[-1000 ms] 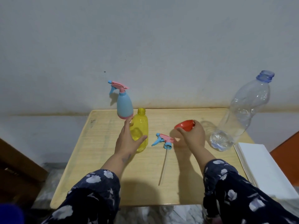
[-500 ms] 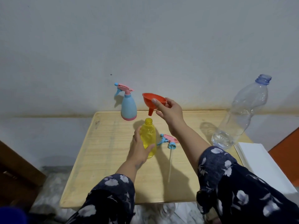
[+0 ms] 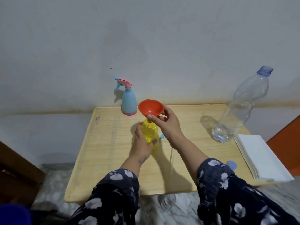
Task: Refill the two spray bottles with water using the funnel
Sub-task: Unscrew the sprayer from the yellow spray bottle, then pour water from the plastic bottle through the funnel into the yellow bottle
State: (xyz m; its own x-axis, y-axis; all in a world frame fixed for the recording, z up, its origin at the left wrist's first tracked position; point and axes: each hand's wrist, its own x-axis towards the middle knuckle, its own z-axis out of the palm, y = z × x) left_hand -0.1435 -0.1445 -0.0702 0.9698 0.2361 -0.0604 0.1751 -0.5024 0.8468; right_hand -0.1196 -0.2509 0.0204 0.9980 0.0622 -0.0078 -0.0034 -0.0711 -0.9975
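Head view: the left hand is gripping the yellow bottle while the right hand is pinching the red funnel, its spout sitting in the neck

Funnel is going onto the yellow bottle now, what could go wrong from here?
1. The red funnel is wide above the yellow bottle; its spout is just at the neck. Should the right hand release early, it may tip.
2. The clear water bottle stands uncapped near the table edge beside white paper; a knock would wet it.
3. The left hand alone steadies the small bottle during pouring.
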